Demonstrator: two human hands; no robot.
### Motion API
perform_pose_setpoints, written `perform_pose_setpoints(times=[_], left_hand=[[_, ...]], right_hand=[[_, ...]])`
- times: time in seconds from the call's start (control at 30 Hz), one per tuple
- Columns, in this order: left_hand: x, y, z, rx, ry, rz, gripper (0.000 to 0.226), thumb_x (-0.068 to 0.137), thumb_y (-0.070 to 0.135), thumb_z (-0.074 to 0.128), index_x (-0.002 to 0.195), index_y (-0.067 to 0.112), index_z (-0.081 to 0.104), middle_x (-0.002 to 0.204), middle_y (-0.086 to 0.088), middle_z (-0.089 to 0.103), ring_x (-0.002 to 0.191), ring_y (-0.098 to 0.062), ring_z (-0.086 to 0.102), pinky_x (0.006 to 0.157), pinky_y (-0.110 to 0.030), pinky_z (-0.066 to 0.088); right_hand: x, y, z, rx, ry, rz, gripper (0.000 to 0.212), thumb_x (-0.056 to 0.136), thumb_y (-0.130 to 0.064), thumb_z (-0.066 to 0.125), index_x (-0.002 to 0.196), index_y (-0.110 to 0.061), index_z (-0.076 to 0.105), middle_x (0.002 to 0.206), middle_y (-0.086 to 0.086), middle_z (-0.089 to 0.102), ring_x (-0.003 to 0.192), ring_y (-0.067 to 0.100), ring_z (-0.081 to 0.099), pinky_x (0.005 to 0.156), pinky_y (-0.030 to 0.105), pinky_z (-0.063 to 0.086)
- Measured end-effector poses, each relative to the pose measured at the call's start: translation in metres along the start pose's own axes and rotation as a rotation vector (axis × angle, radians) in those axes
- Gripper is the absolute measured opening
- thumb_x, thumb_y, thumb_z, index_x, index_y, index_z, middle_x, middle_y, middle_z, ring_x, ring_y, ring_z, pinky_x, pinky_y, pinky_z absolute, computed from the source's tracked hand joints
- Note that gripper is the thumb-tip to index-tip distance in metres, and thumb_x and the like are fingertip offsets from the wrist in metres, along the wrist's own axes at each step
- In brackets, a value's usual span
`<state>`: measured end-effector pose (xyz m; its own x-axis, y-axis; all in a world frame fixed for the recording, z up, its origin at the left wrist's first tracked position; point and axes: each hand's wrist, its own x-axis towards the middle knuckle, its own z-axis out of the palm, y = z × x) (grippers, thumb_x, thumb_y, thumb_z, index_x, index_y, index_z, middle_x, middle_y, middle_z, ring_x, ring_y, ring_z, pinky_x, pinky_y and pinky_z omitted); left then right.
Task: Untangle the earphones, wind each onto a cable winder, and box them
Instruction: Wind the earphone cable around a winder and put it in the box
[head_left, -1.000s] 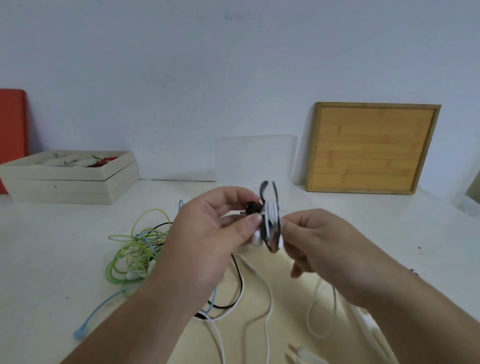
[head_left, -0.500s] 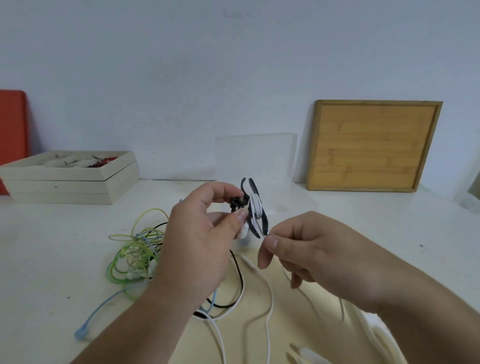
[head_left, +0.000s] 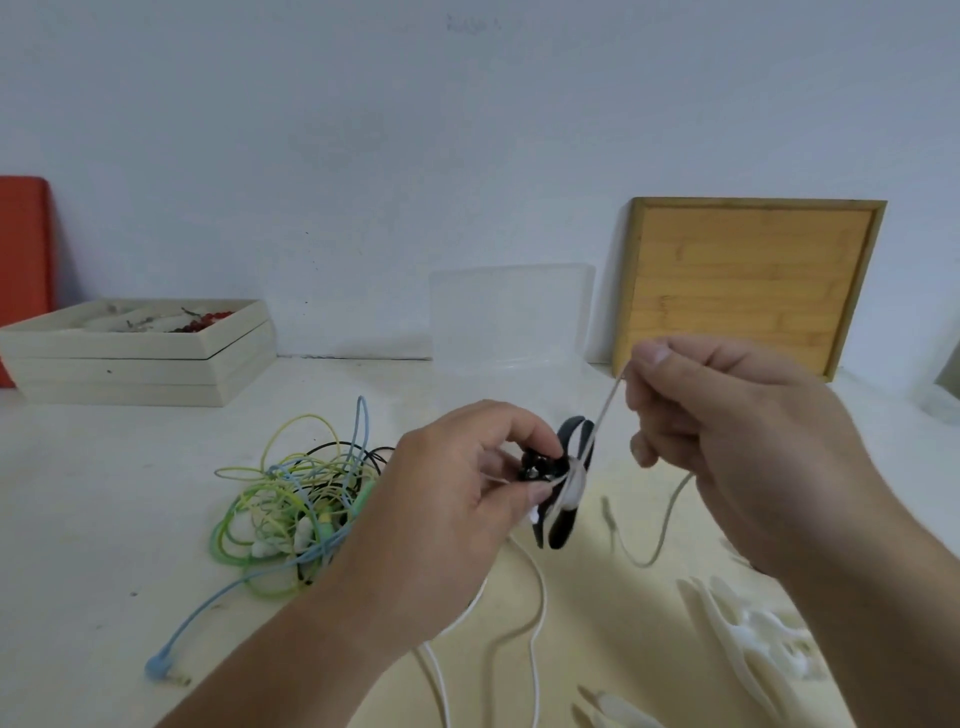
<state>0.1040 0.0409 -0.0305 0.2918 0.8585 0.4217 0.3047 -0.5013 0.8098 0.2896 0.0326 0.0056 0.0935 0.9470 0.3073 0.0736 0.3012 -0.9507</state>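
Note:
My left hand (head_left: 457, 514) pinches a black cable winder (head_left: 563, 519) by its hub, above the table's middle. White earphone cable (head_left: 605, 410) is wrapped several turns round the winder and runs taut up to my right hand (head_left: 727, 441), which pinches it between thumb and fingers. The rest of that white cable (head_left: 537, 613) trails down over the table toward me. A tangle of green, yellow, blue and black earphones (head_left: 291, 504) lies on the table left of my left hand. A clear plastic box (head_left: 511, 317) stands at the back by the wall.
White cable winders (head_left: 748, 639) lie on the table at the lower right. A stack of beige trays (head_left: 140, 353) holding small items sits at the back left beside a red panel (head_left: 23, 249). A bamboo tray (head_left: 748, 280) leans against the wall at the back right.
My right hand has risen up and to the right, pulling the white cable taut from the winder. My left hand with the winder has dropped slightly lower.

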Motion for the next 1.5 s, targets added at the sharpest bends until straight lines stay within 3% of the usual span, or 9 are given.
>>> perform_pose_setpoints(times=[0.17,0.33,0.47,0.57,0.67,0.8,1.0,1.37,1.5], left_hand=[[0.001,0.007,-0.002,-0.342,-0.110,-0.046,0.029,0.081,-0.005,0.075,0.088,0.023,0.071,0.079,-0.010,0.076,0.055,-0.010,0.059,0.053,-0.010,0.042],[0.004,0.007,0.000,-0.561,-0.046,0.011,0.019,0.071,0.000,0.069,0.084,0.014,0.072,0.085,-0.003,0.074,0.069,-0.015,0.068,0.063,-0.019,0.053],[0.011,-0.001,-0.002,-0.560,0.198,-0.003,0.025,0.067,-0.003,0.078,0.086,0.011,0.072,0.085,-0.004,0.076,0.078,-0.012,0.069,0.070,-0.018,0.054],[0.014,-0.004,-0.007,-0.520,0.353,-0.071,0.021,0.077,-0.004,0.071,0.092,0.011,0.070,0.089,-0.006,0.077,0.078,-0.019,0.069,0.079,-0.034,0.058],[0.012,-0.002,-0.007,-0.453,0.411,-0.130,0.020,0.084,-0.007,0.068,0.094,0.010,0.070,0.091,-0.005,0.077,0.072,-0.024,0.068,0.087,-0.052,0.058],[0.009,-0.001,-0.004,-0.297,0.406,-0.129,0.023,0.084,-0.003,0.071,0.091,0.019,0.071,0.082,0.004,0.077,0.067,-0.020,0.070,0.084,-0.048,0.060],[0.007,0.000,-0.006,-0.092,0.412,-0.074,0.023,0.084,0.001,0.073,0.089,0.024,0.068,0.069,0.009,0.075,0.059,0.000,0.066,0.054,-0.006,0.041],[0.002,0.009,-0.004,-0.173,-0.025,-0.076,0.021,0.085,-0.010,0.067,0.092,0.009,0.068,0.071,-0.009,0.073,0.036,0.004,0.047,0.042,-0.002,0.031],[0.004,0.006,-0.005,-0.358,-0.130,-0.076,0.020,0.083,-0.006,0.073,0.091,0.011,0.069,0.079,-0.017,0.076,0.055,-0.010,0.062,0.056,-0.009,0.045]], right_hand=[[0.006,0.008,-0.002,-0.096,0.097,0.012,0.044,0.100,-0.022,0.052,0.057,-0.016,0.057,0.049,-0.006,0.036,0.044,0.011,0.034,0.063,0.041,0.041],[0.010,0.028,0.005,-0.355,-0.028,0.164,0.038,0.098,-0.032,0.055,0.069,-0.010,0.064,0.051,-0.008,0.043,0.045,0.012,0.040,0.061,0.038,0.045],[0.002,0.032,0.017,-0.418,-0.283,0.235,0.038,0.100,-0.032,0.052,0.069,-0.014,0.066,0.049,-0.010,0.044,0.043,0.010,0.040,0.059,0.037,0.046],[-0.005,0.027,0.023,-0.397,-0.437,0.211,0.035,0.103,-0.029,0.049,0.074,-0.018,0.066,0.049,-0.014,0.042,0.045,0.007,0.038,0.061,0.037,0.045],[-0.008,0.020,0.024,-0.356,-0.491,0.197,0.034,0.103,-0.024,0.048,0.075,-0.015,0.066,0.050,-0.011,0.038,0.044,0.005,0.035,0.061,0.035,0.043],[-0.009,0.012,0.022,-0.342,-0.512,0.185,0.035,0.102,-0.023,0.050,0.077,-0.009,0.070,0.049,-0.011,0.036,0.043,0.002,0.035,0.062,0.033,0.043],[-0.010,0.007,0.017,-0.241,-0.495,0.173,0.038,0.101,-0.024,0.053,0.071,-0.010,0.071,0.049,-0.006,0.033,0.044,0.008,0.033,0.062,0.033,0.044],[-0.001,0.004,0.006,-0.108,0.017,0.055,0.036,0.095,-0.018,0.058,0.061,-0.010,0.067,0.046,-0.005,0.034,0.045,0.013,0.033,0.063,0.037,0.041],[0.002,0.011,0.003,-0.260,0.108,0.060,0.031,0.093,-0.029,0.061,0.067,-0.014,0.068,0.044,-0.014,0.042,0.042,0.007,0.042,0.069,0.044,0.046]])
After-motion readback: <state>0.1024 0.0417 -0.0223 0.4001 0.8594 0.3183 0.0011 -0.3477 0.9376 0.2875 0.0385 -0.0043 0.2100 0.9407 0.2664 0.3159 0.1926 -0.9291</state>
